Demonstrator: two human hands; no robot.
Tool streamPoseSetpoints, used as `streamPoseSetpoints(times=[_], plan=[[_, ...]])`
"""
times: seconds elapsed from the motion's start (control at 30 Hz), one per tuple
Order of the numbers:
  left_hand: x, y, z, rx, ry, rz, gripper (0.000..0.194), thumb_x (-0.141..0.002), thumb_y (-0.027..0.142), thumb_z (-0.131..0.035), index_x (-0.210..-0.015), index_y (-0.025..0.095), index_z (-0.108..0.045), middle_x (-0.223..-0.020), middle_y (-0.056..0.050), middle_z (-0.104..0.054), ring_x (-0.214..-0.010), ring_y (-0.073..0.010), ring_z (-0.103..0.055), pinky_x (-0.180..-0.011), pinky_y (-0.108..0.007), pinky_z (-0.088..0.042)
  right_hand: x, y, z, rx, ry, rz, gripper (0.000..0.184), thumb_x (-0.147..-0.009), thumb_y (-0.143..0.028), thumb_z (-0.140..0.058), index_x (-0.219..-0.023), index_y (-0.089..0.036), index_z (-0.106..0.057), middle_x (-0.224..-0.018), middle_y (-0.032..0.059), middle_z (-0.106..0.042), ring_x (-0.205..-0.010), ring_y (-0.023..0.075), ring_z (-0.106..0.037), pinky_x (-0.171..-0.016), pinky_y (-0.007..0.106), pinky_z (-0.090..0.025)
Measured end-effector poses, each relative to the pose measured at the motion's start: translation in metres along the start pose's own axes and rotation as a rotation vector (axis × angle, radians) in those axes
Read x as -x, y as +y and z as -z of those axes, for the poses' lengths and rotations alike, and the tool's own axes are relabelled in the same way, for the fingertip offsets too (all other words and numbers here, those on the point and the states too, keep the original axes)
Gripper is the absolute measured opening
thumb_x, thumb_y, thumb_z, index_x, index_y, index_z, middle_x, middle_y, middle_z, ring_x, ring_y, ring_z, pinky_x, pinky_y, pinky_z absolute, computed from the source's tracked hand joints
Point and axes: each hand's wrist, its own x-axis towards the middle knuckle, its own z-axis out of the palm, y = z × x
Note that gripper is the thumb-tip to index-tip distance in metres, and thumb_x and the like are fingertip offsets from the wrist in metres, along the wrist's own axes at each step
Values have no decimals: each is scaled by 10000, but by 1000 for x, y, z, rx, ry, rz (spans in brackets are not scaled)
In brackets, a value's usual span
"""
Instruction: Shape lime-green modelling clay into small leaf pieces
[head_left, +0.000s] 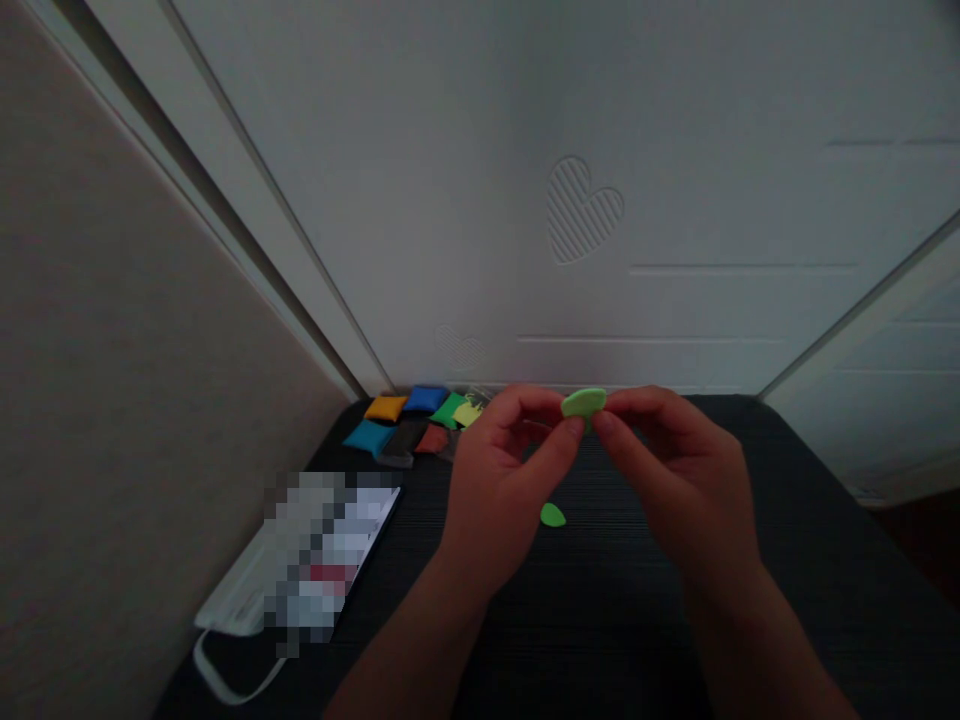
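Observation:
Between my two hands is a flattened piece of light green modelling clay (584, 403), held up above the table. My left hand (499, 475) pinches its left side between thumb and fingers. On the right side, the thumb and fingertips of my right hand (690, 475) grip the same piece. Below them, a small leaf-shaped piece of green clay (553, 515) lies on the dark table (592, 600), touched by neither hand.
Several coloured clay packets, among them an orange packet (385, 408) and a blue packet (426, 399), lie at the back left. A phone (367, 540), partly blurred out, and a white face mask (240, 590) lie at the left edge. A white panel (480, 200) rises behind the table.

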Motion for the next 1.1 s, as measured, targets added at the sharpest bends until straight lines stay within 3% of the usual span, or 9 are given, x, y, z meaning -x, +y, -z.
streamPoseSetpoints(times=[0.13,0.73,1.1], plan=[[0,2,1,-75,-41,-11,67,-729,178,-602,-788,179,-570,-749,6,-600,-705,-105,-561,-655,-206,-450,0,0,-1,-2,17,4,81,-776,-213,-563,-846,-238,-596,-790,-11,-615,-744,141,-581,-688,301,-451],[1,4,1,-221,-3,-80,60,-757,208,-579,-807,186,-603,-744,0,-616,-691,-111,-566,-638,-210,-461,0,-2,-1,95,9,28,81,-779,-231,-558,-851,-223,-594,-792,0,-621,-738,144,-577,-668,297,-447],[3,2,-1,-202,61,-112,79,-744,220,-593,-812,212,-631,-782,-2,-647,-723,-135,-583,-654,-241,-461,1,0,-4,-26,15,-14,96,-782,-242,-550,-871,-232,-585,-768,-2,-591,-746,152,-575,-685,318,-460]])
